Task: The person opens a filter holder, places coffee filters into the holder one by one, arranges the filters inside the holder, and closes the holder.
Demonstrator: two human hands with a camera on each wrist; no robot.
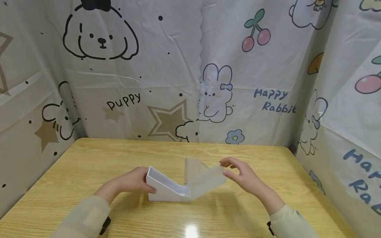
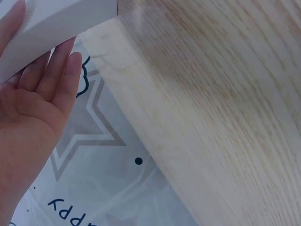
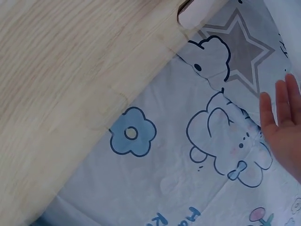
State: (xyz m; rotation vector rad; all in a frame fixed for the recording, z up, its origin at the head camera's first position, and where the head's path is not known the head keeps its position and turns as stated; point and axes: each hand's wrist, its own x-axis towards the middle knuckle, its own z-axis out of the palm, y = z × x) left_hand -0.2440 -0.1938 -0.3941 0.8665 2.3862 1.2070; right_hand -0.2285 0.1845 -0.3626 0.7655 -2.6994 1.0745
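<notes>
A white open-topped box (image 1: 168, 193) with a sloping side rests on the table in the head view. My left hand (image 1: 137, 180) grips its tall left end, thumb on the near face and fingers behind. In the left wrist view these fingers lie along the underside of the white box (image 2: 61, 23). From its low right end a translucent sheet (image 1: 208, 183) slants up to the right. My right hand (image 1: 245, 177) is at the sheet's raised corner, thumb and index fingertips right at the edge. The other fingers look straight in the right wrist view.
A pale beige panel (image 1: 194, 168) stands upright just behind the box and sheet. The wooden table (image 1: 119, 155) spreads out under everything. Printed cloth (image 1: 166, 66) hangs along its back and sides.
</notes>
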